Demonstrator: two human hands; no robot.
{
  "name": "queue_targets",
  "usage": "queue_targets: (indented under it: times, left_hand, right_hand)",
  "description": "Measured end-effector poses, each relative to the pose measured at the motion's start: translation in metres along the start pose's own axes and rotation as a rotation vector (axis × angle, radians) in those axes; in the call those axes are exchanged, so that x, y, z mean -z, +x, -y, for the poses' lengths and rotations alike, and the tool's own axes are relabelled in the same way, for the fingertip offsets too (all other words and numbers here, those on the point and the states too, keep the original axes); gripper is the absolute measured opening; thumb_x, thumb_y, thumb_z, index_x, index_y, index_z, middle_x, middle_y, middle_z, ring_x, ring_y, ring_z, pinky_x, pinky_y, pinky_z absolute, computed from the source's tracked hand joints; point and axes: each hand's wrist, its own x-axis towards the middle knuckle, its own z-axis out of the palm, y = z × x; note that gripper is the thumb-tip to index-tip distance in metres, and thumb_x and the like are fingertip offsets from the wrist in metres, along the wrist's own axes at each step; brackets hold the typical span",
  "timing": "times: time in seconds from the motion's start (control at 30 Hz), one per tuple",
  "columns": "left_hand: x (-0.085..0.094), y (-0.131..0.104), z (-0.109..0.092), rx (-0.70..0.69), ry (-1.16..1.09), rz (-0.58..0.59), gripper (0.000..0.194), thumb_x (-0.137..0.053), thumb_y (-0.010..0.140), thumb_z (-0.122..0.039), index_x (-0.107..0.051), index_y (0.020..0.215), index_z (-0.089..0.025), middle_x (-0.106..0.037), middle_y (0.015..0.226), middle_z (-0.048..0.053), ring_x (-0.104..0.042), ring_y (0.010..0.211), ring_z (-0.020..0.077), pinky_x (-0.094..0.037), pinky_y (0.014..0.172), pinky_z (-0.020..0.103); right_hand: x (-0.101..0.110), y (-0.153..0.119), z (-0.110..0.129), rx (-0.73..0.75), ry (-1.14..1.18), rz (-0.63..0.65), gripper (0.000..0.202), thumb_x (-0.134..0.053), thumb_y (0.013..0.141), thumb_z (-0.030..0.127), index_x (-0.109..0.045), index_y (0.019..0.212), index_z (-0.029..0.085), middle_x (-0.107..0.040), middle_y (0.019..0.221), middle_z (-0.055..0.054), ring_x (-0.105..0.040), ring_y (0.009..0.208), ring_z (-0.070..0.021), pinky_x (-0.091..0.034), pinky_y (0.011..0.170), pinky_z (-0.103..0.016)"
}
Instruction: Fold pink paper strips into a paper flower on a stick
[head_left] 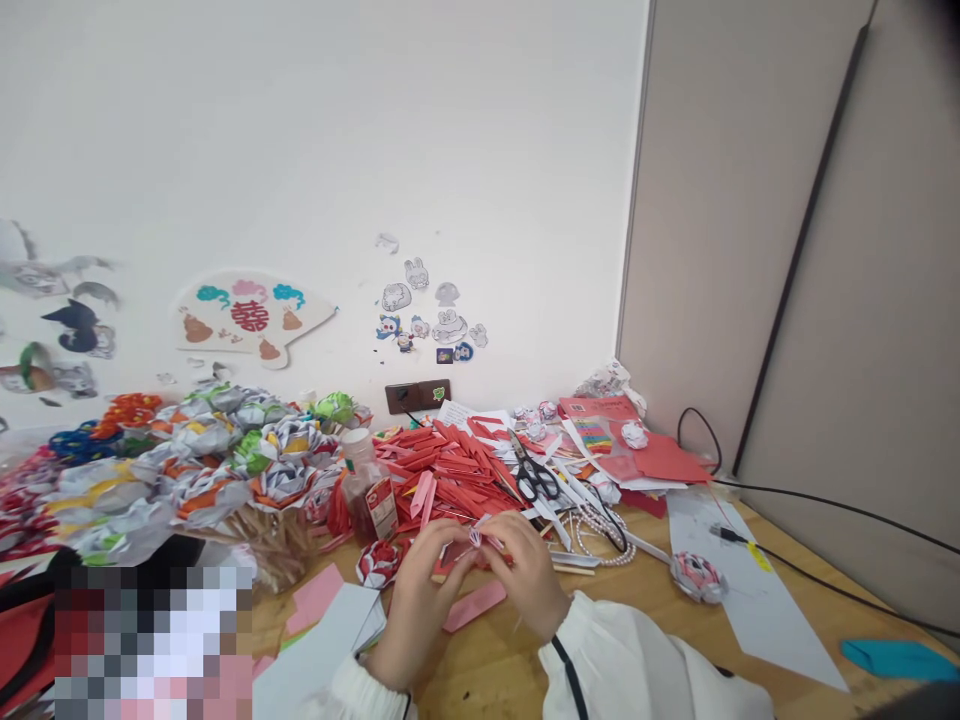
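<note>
My left hand [425, 577] and my right hand [525, 565] meet above the wooden table, fingertips pinched together. Between them they hold a small folded paper piece [475, 538], white with pinkish stripes; most of it is hidden by the fingers. Under the hands lies a pink paper strip [475, 606]. Just left of my left hand sits a red and white paper flower [379, 563]. Beyond the hands spreads a heap of red folded paper strips [457, 465], with black-handled scissors [536, 478] at its right side.
A glue bottle [367, 490] stands behind my left hand. Many paper flowers [217, 450] crowd the left side. Bead strings [611, 540], a pink-white paper flower [699, 577], a white sheet [780, 610] and a black cable [832, 575] lie to the right. White paper [322, 650] lies front left.
</note>
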Motion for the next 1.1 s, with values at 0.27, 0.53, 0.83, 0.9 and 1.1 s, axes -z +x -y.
queue_targets:
  times: [0.27,0.53,0.83,0.9,1.1]
  left_hand:
    - [0.007,0.004,0.001,-0.019,-0.042,0.128,0.010,-0.052,0.078,-0.025,-0.059,0.072,-0.020,-0.063,0.077,0.005,-0.059,0.077,0.0176,-0.047,0.071,0.028]
    - [0.010,0.008,-0.006,0.084,-0.124,0.248,0.013,-0.055,0.076,-0.028,-0.058,0.067,-0.019,-0.061,0.070,0.002,-0.056,0.068,0.0154,-0.044,0.066,0.025]
    - [-0.007,0.004,0.010,0.502,-0.485,0.397,0.031,-0.063,0.066,-0.044,-0.051,0.061,-0.015,-0.052,0.057,-0.003,-0.047,0.053,0.0098,-0.037,0.052,0.021]
    - [-0.010,0.001,0.015,0.544,-0.517,0.401,0.032,-0.067,0.063,-0.042,-0.051,0.061,-0.015,-0.053,0.058,-0.003,-0.048,0.055,0.0097,-0.037,0.053,0.021]
    - [-0.013,-0.005,0.025,0.629,-0.571,0.433,0.032,-0.074,0.056,-0.035,-0.052,0.063,-0.014,-0.057,0.061,-0.002,-0.052,0.056,0.0106,-0.038,0.054,0.022]
  right_hand:
    - [0.006,0.008,0.005,-0.039,0.108,0.025,0.006,-0.055,0.079,0.015,-0.057,0.082,0.020,-0.060,0.080,-0.003,-0.055,0.080,-0.0168,-0.043,0.073,-0.030]
    - [0.018,0.016,0.007,-0.226,0.196,0.214,0.011,-0.062,0.067,0.012,-0.057,0.073,0.019,-0.058,0.073,0.001,-0.055,0.071,-0.0138,-0.043,0.065,-0.024]
    - [0.021,0.014,-0.020,-0.537,0.569,0.508,0.016,-0.066,0.068,0.028,-0.058,0.072,0.015,-0.059,0.067,0.002,-0.056,0.062,-0.0107,-0.043,0.058,-0.021]
    - [0.018,0.010,-0.027,-0.576,0.561,0.525,0.018,-0.069,0.064,0.028,-0.058,0.069,0.014,-0.058,0.063,0.002,-0.054,0.058,-0.0098,-0.042,0.055,-0.020]
    - [0.008,0.002,-0.034,-0.631,0.574,0.530,0.023,-0.070,0.064,0.034,-0.058,0.067,0.015,-0.058,0.059,0.002,-0.054,0.055,-0.0100,-0.041,0.051,-0.019]
